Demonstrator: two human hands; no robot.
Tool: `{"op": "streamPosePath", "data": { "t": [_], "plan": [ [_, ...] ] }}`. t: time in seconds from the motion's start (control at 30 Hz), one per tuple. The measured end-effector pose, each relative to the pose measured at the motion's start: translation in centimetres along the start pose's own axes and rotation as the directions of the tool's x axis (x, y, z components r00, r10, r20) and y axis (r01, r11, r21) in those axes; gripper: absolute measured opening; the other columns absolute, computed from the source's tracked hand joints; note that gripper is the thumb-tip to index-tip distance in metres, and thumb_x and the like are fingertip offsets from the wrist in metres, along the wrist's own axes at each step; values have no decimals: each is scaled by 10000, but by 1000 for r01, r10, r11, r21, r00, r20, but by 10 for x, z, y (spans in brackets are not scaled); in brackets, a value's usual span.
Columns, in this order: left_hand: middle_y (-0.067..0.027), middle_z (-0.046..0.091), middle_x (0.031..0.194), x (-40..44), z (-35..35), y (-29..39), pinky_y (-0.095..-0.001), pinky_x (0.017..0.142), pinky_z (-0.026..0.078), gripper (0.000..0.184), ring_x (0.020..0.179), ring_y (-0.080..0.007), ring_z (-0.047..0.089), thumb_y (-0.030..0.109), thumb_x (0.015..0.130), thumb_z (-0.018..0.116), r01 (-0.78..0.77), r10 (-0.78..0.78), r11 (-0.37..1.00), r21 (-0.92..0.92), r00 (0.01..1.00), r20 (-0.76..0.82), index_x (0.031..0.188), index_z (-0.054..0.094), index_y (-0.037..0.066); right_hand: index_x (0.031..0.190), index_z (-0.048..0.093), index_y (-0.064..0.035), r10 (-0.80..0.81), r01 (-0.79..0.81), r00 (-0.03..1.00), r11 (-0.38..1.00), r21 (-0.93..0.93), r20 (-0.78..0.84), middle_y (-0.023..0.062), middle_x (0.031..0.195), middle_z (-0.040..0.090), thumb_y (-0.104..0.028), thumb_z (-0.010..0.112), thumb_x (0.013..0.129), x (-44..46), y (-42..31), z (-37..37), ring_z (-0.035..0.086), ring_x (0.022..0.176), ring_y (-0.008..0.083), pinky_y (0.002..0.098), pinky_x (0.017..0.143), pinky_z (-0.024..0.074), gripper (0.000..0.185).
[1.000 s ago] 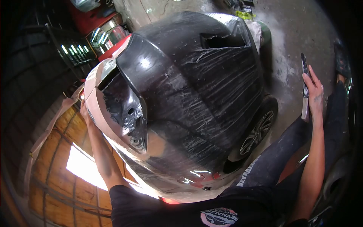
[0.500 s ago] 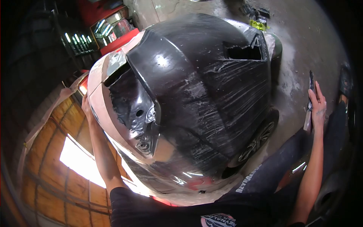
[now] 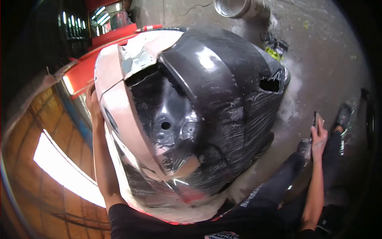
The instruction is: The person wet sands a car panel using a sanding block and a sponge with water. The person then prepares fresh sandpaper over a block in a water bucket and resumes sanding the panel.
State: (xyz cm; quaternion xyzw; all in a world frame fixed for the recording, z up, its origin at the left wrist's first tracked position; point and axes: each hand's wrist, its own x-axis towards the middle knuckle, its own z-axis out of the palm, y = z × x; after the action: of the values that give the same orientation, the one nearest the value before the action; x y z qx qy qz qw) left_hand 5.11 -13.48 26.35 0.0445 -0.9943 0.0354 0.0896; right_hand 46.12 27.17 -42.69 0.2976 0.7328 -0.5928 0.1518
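Observation:
A car's dark rear bumper (image 3: 242, 115), scratched and dusted, fills the middle of the head view. Beside it runs a pinkish body panel (image 3: 119, 107) around an opening that shows a dark inner panel (image 3: 159, 99). My left hand (image 3: 92, 100) is at the outer edge of the pinkish panel, its fingers curled there and partly hidden. Away from the car, on the right, my right hand (image 3: 319, 138) is closed on a long, narrow flat tool (image 3: 316, 118), seen nearly end-on. A jagged hole (image 3: 270, 84) is cut in the bumper's far corner.
A white bucket (image 3: 232, 7) stands on the concrete floor at the top. Dark debris and a yellow piece (image 3: 273, 53) lie beyond the bumper. Pale dust (image 3: 290, 107) covers the floor nearby. My shoes (image 3: 344, 115) are at the right.
The view has shifted, bringing the bucket and more of the opening into sight. My right hand, still holding the tool, appears lower and farther left. My left hand stays at the panel's edge.

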Motion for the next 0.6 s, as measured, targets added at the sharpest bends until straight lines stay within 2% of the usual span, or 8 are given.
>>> {"op": "streamPosePath", "data": {
  "t": [0.1,0.13,0.17,0.27,0.3,0.4,0.47,0.6],
  "plan": [
    [-151,672,1323,20,3,-56,-356,1120,430,432,1249,-258,610,140,966,522,-132,127,979,-158,991,-39,1343,663,-15,1523,601,-150,-37,40,999,993,-109,31,208,1253,580,-259,762,955,-10,-92,-15,587,1156,349,419,1048,466,600],
    [-164,653,1348,22,6,-56,-368,1130,423,434,1272,-276,601,121,952,528,-177,175,984,-7,979,-101,1348,664,6,1492,629,-125,-93,95,995,990,-107,24,170,1230,590,-218,762,954,-13,-145,-19,598,1148,313,407,1034,474,563],
    [-175,647,1349,24,12,-44,-377,1131,424,438,1270,-300,602,111,944,533,-224,218,974,-43,970,-111,1353,663,20,1497,626,-139,-165,172,984,977,-126,58,184,1278,566,-218,759,948,-13,-185,-18,581,1188,334,413,1058,462,570],
    [-179,653,1325,36,20,-42,-383,1125,430,441,1248,-310,610,110,946,532,-170,160,984,-50,973,-164,1359,664,25,1488,630,-141,-350,365,924,928,-80,156,242,1408,510,-221,772,927,-9,-317,-12,543,1293,394,418,1122,428,584],
    [-178,654,1321,38,22,-36,-384,1124,431,440,1244,-310,611,113,949,529,-158,148,987,-39,973,-178,1358,665,24,1477,637,-150,-434,457,883,882,-115,176,298,1446,497,-271,793,904,-5,-352,-6,527,1317,439,456,1115,435,606],
    [-182,644,1330,31,22,-11,-389,1121,437,437,1244,-310,610,122,957,525,-88,74,994,-65,978,-197,1356,672,26,1446,662,-149,-582,615,774,785,-76,250,298,1400,525,-294,792,897,1,-463,12,528,1280,468,480,1092,450,582],
    [-187,632,1333,31,22,-14,-397,1124,441,432,1250,-313,609,143,974,524,-62,42,993,-103,982,-183,1365,669,30,1420,667,-155,-706,742,653,669,-43,272,283,1354,526,-284,779,899,12,-511,33,547,1215,464,501,1048,477,547],
    [-179,624,1331,29,22,-6,-402,1110,452,442,1229,-311,618,163,990,526,-42,24,995,-85,979,-201,1397,654,45,1396,678,-188,-747,805,577,588,-76,331,287,1337,525,-290,772,899,31,-569,71,553,1191,460,512,1010,497,516]
  ]
}}
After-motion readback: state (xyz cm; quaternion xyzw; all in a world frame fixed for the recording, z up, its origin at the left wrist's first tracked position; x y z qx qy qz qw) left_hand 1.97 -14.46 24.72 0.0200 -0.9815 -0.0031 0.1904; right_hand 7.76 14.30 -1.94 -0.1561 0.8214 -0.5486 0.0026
